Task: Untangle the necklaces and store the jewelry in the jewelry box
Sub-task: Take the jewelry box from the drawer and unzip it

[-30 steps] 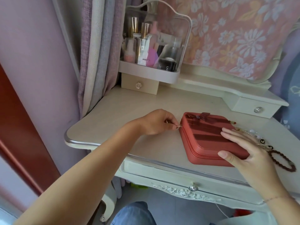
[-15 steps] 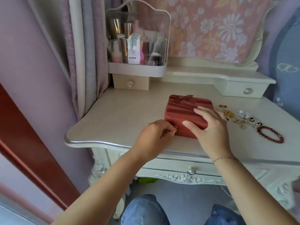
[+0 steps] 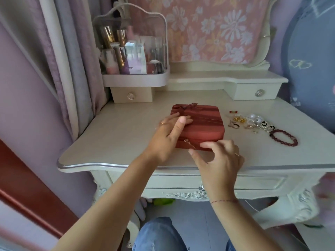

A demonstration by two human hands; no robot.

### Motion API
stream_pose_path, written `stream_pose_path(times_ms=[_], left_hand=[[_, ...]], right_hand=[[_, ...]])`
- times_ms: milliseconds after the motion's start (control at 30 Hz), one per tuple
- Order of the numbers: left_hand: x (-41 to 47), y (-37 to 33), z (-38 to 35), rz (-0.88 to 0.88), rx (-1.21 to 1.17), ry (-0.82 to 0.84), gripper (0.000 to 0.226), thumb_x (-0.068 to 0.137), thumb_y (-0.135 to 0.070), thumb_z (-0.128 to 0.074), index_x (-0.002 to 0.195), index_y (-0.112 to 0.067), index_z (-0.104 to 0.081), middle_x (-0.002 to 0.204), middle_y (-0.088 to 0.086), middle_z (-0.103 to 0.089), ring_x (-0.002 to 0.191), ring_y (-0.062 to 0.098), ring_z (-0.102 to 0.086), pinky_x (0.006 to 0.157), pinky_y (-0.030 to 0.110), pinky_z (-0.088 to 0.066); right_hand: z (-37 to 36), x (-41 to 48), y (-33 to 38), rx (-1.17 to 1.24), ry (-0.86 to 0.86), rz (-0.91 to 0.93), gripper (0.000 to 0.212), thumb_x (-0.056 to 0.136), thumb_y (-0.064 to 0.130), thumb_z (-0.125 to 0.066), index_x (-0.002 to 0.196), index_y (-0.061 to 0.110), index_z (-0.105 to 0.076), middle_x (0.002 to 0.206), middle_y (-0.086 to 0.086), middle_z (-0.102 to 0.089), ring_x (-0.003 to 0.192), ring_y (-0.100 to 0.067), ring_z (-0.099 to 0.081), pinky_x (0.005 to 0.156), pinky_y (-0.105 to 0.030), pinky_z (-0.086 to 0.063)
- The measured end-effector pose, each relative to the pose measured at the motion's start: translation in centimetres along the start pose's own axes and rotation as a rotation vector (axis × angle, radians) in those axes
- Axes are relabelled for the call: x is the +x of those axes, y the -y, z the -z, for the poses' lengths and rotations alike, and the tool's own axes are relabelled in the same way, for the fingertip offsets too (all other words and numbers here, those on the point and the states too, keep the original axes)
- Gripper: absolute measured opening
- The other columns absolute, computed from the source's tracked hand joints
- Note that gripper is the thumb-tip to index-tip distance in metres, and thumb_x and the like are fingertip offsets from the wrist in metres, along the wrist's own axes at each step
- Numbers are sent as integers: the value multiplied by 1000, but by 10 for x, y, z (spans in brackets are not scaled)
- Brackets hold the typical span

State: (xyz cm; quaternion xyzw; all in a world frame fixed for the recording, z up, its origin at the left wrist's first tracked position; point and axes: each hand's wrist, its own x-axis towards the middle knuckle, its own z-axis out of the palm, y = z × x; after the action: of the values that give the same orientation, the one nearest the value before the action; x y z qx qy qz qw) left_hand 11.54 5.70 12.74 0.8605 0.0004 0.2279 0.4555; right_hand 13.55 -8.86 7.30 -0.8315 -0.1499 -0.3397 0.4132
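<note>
One jewelry box [image 3: 204, 124], one bracelet [image 3: 271, 135], left hand [image 3: 166, 136] flat on box, right hand [image 3: 220, 160] at front (grip unclear)

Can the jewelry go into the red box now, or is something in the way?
Yes, the box's own lid. The jewelry box is closed, and the left hand rests flat on top. The jewelry pile lies on the table to the box's right, with only bare tabletop between them.

Red rectangular fabric jewelry box [image 3: 203, 122] sits mid-way on cream wooden dressing table [image 3: 117, 138]. Mixed jewelry pile [image 3: 253, 122] lies right of it, dark beaded bracelet [image 3: 283, 138] at pile's right-front. Clear plastic cosmetics case [image 3: 134, 57] stands behind, left.
</note>
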Motion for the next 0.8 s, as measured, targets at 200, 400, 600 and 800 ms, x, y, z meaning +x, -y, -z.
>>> stream_pose_path(times_ms=[200,400,600,800], left_hand=[[0,6,-2,73,-170,-5,80,83,-76,-12,113,-29,-71,128,-17,-62,133,-2,-38,118,32,-21],[1,9,-3,45,-173,0,83,82,-81,-15,114,-28,-70,129,-17,-61,134,-2,-37,117,28,-21],[2,12,-4,-11,-143,-2,78,83,-83,-16,115,-34,-68,126,-25,-60,134,-5,-36,109,9,-20],[1,11,-6,-1,-144,-20,70,87,-71,-17,113,-33,-68,125,-23,-60,133,-5,-37,108,9,-21]], right_hand=[[-18,-4,20,-62,-2,-76,24,64,51,-72,66,28,-67,65,8,-56,69,-20,-56,72,-27,-20],[-27,-4,26,-60,-43,-91,16,70,33,-77,64,26,-63,61,8,-55,61,-18,-53,73,-30,-26],[-14,-1,16,63,-16,6,15,76,22,-66,65,18,-56,57,9,-58,53,-17,-55,67,-30,-41],[-5,7,7,160,72,-25,17,77,37,-69,72,22,-63,60,9,-66,57,-12,-61,69,-33,-46]])
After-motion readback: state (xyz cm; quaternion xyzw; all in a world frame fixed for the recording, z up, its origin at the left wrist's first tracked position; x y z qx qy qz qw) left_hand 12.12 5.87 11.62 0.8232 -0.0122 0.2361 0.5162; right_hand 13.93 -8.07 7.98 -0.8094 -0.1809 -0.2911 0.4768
